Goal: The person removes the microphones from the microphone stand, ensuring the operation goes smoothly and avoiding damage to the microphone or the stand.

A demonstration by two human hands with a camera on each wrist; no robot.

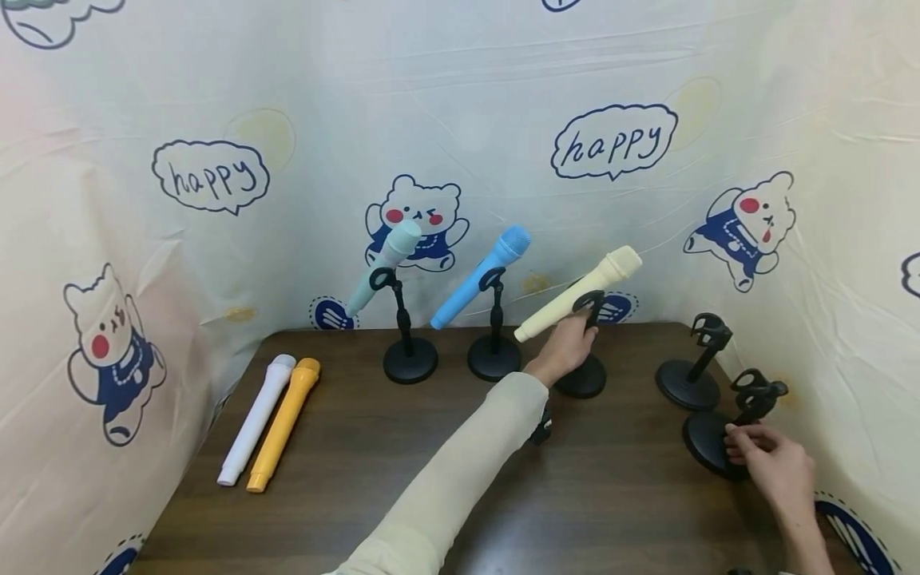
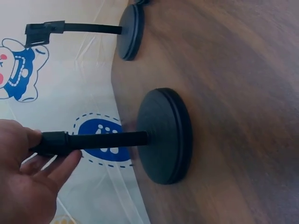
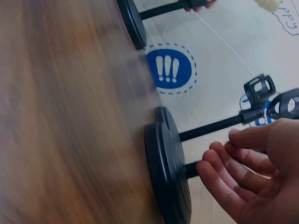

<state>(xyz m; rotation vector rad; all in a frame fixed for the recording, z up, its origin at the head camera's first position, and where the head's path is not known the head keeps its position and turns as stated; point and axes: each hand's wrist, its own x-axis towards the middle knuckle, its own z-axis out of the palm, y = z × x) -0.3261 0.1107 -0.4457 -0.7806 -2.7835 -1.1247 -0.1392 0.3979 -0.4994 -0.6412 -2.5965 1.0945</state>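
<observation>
My left hand [image 1: 564, 347] grips the upper pole of a black microphone stand [image 2: 163, 140]. A cream microphone [image 1: 578, 291] sits tilted in that stand's clip, its head up to the right. At the table's right side my right hand [image 1: 776, 463] is close to the nearer of two bare stands [image 1: 707, 447]. In the right wrist view its loosely bent fingers [image 3: 219, 186] overlap that stand's pole; whether they touch it is unclear. The other bare stand [image 1: 686, 387] is just behind. Both clips there hold no microphone.
Left of the cream one, a blue microphone [image 1: 477, 283] and a pale teal microphone [image 1: 381, 275] rest in their own stands. A white microphone [image 1: 255, 423] and an orange microphone [image 1: 283, 427] lie on the brown table [image 1: 359, 463]. Printed cloth [image 1: 489, 96] hangs behind and beside it.
</observation>
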